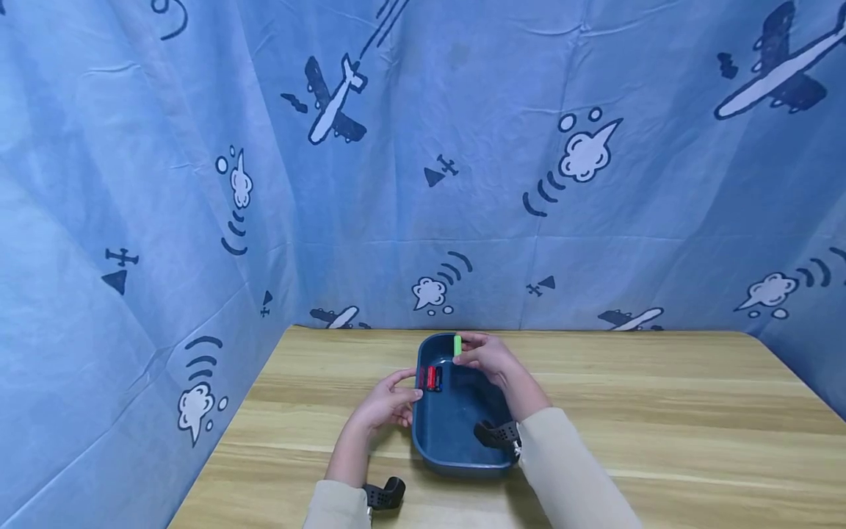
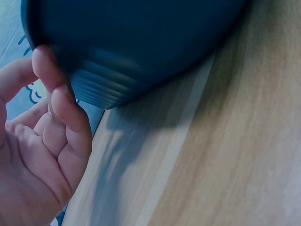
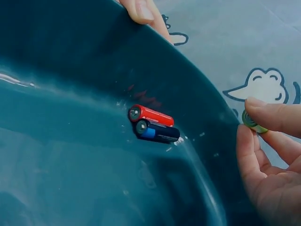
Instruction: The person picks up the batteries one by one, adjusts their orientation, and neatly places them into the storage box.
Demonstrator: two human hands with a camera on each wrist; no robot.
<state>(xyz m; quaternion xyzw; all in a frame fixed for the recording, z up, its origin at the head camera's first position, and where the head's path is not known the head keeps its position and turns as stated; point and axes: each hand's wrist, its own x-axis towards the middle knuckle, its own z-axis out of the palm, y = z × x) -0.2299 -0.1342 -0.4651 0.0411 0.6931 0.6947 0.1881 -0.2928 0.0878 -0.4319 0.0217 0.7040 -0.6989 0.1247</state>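
A deep blue plastic bin with rounded corners stands on the table. My left hand grips its left rim, thumb over the edge and fingers along the outer wall. Near the bin's far end, my right hand pinches a green battery between thumb and fingertips, at rim height. Inside, by the left wall, a red battery and a black-and-blue battery lie side by side on the bin floor.
The bin rests on a wood-grain table. Behind and to the left hangs a blue curtain printed with planes and clouds, reaching down to the table's far edge. Black straps circle both wrists.
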